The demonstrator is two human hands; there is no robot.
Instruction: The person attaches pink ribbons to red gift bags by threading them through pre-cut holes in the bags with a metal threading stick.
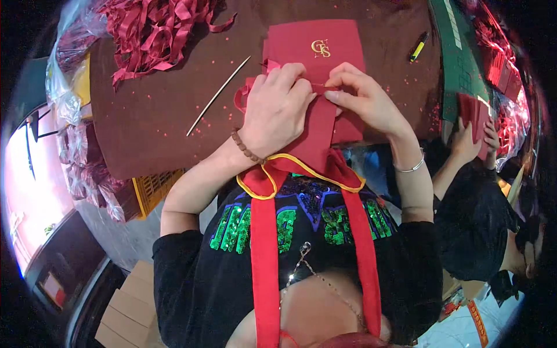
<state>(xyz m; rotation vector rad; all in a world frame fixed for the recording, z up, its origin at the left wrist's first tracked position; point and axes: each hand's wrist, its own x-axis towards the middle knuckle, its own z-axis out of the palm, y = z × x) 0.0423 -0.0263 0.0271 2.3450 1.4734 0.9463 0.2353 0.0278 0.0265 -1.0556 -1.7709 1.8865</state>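
Red flat pieces point(345, 46) with a gold letter emblem lie on the brown-covered table, partly under both hands. My left hand point(278, 107), with a brown bead bracelet on its wrist, is closed at the upper edge of a narrower red piece point(319, 130). My right hand point(362, 98) pinches a thin red ribbon point(326, 89) at that same edge, thumb and forefinger together. The two hands are close, with the ribbon between their fingertips. A loop of red ribbon point(241, 98) sticks out left of my left hand. The fingers hide part of the ribbon.
A pile of red ribbons point(154, 35) lies at the table's upper left. A thin metal rod point(219, 95) lies left of my hands, a yellow-black marker point(418, 47) to the right. At the far right, a co-worker's hands point(464, 142) hold red pieces point(474, 119).
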